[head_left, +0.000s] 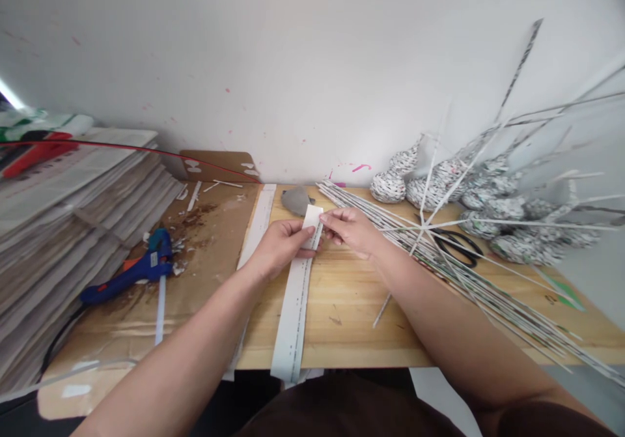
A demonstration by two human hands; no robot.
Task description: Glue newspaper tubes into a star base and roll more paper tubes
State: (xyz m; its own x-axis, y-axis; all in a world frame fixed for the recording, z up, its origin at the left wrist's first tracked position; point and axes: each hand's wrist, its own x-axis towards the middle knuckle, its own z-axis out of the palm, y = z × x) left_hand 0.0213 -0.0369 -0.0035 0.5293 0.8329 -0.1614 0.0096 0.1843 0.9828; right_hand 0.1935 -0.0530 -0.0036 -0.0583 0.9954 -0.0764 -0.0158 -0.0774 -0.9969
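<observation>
A long paper strip (293, 300) with a line of print lies along the wooden table and hangs over its front edge. Its far end is raised between my two hands. My left hand (284, 245) grips the strip from the left, thumb on top and fingers beneath. At the right edge near the top corner, my right hand (349, 230) pinches the paper between thumb and fingertips. Left of it lies a second stack of pale strips (258, 228), partly hidden by my left arm. A grey stone-like lump (295, 199) sits just beyond my hands.
A blue glue gun (141, 271) lies on brown cardboard (205, 261) at left, beside a tall newspaper stack (88, 228). Rolled paper sticks (459, 274) spread across the right, with black-handled scissors (461, 249) and a star of crossed sticks (424, 227). Woven paper gourds (388, 186) stand against the wall.
</observation>
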